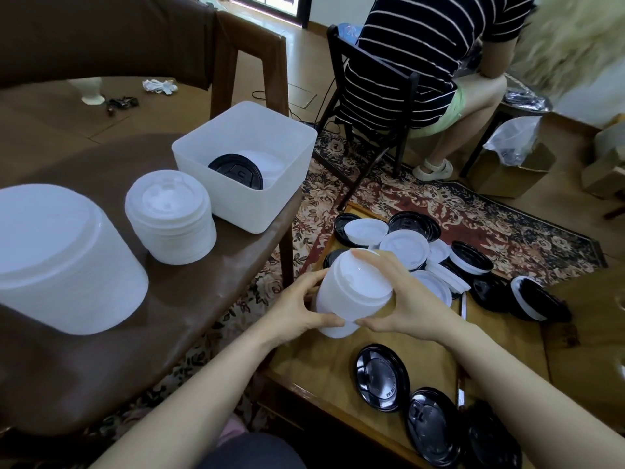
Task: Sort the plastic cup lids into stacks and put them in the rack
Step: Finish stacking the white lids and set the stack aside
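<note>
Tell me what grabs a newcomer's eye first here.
At centre, both hands, left hand and right hand, share a grip on a tall stack of white plastic lids. Behind it, a jumble of black and white loose lids on the low wooden table.

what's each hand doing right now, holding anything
Left hand: closed on the stack of white lids, gripping its left side.
Right hand: closed on the same stack, gripping its right side and top.

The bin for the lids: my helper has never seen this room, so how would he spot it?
Find the brown table on the left. At its far right corner stands a square, translucent white bin, beside a white lid stack. It is the only open box there, with a black lid inside.
</note>
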Demonstrator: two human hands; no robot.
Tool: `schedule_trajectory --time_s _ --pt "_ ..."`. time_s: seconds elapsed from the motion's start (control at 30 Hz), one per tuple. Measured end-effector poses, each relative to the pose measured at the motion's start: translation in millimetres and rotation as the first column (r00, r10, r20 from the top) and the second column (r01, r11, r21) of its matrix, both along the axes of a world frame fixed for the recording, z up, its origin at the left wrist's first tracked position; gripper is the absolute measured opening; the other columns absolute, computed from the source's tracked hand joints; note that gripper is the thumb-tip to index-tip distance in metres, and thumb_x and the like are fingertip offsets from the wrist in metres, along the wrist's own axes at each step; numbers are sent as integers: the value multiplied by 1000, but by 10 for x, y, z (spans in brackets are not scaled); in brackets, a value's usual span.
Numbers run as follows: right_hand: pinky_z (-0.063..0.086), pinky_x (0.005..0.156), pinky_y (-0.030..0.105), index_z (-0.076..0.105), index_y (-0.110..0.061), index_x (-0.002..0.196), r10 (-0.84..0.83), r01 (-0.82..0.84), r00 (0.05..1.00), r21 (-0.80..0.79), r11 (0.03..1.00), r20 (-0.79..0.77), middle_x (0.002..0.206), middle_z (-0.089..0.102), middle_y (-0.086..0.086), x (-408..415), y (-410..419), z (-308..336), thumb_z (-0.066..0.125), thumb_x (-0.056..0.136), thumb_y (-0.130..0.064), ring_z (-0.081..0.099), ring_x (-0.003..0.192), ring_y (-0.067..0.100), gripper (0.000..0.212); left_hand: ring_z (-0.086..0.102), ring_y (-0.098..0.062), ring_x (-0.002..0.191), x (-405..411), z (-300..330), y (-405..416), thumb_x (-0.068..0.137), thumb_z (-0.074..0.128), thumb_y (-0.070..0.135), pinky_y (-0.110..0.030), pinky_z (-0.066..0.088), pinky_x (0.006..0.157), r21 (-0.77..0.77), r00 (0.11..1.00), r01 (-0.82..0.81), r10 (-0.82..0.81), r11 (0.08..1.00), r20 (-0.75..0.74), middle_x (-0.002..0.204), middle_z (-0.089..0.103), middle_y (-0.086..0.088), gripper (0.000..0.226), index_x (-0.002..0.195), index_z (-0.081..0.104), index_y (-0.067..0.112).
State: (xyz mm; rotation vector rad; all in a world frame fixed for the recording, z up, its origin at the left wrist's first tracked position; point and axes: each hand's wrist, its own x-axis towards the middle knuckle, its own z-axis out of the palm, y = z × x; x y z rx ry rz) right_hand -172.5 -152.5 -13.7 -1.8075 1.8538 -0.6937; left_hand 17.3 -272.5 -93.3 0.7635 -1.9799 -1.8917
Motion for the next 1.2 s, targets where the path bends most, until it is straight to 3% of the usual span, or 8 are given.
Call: schedule_trajectory --time_s 0.1,0.3,0.43,0.53,0.7,0.87,1.03,1.2 --pt "40 106 32 26 -43 147 16 -16 1000 5 1000 0 144 36 -8 -27 -10 -1 87 71 -27 35 136 10 99 48 9 124 13 37 -17 61 90 40 -13 42 96 -3 999 34 -34 999 -10 141 47 16 90 139 46 42" --pt "36 108 24 24 -47 146 6 -8 999 43 999 35 147 30 -17 5 22 34 87 72 -31 29 137 1 99 49 22 113 5 124 36 78 83 11 -6 44 87 20 998 39 -38 999 -56 143 45 7 77 135 42 43" --pt "30 113 18 6 -51 149 -102 79 960 99 992 260 155 22 -22 84 88 -1 88 67 -39 25 142 -4 117 48 26 110 2 190 33 80 81 9 -2 42 86 16 999 32 -32 999 -31 139 46 10 74 130 42 46" --pt "41 108 24 -2 -53 149 -278 225 791 164 960 546 154 30 -17 162 251 -75 83 68 -42 39 137 -2 118 45 15 126 37 192 29 81 82 19 -10 42 98 47 996 86 -84 995 -39 150 42 11 82 145 37 42" --pt "44 108 39 37 -47 139 -522 472 407 317 823 750 152 42 -7 264 480 -210 62 74 -62 51 131 11 71 34 -7 144 73 214 89 82 64 63 -35 28 119 229 989 -117 133 967 -60 158 37 8 68 143 36 54" --pt "43 109 45 45 -48 137 -569 415 341 423 806 748 141 53 -4 414 499 -204 50 90 -60 58 123 20 49 44 -7 133 -43 393 151 47 49 103 -41 31 114 419 991 -122 132 900 4 143 53 20 102 136 53 52" --pt "47 105 42 45 -53 135 -606 391 353 476 788 713 128 61 -15 542 422 -155 48 90 -62 63 116 15 46 46 -7 117 -142 609 191 89 57 56 -39 38 109 393 985 -173 163 903 59 120 56 18 58 139 55 28" --pt "43 109 49 48 -52 129 -630 365 259 530 766 732 137 55 -8 544 425 -107 53 80 -67 56 125 24 52 47 -5 114 -123 635 194 94 54 50 -44 41 107 396 981 -193 172 898 87 127 52 17 48 139 51 35"
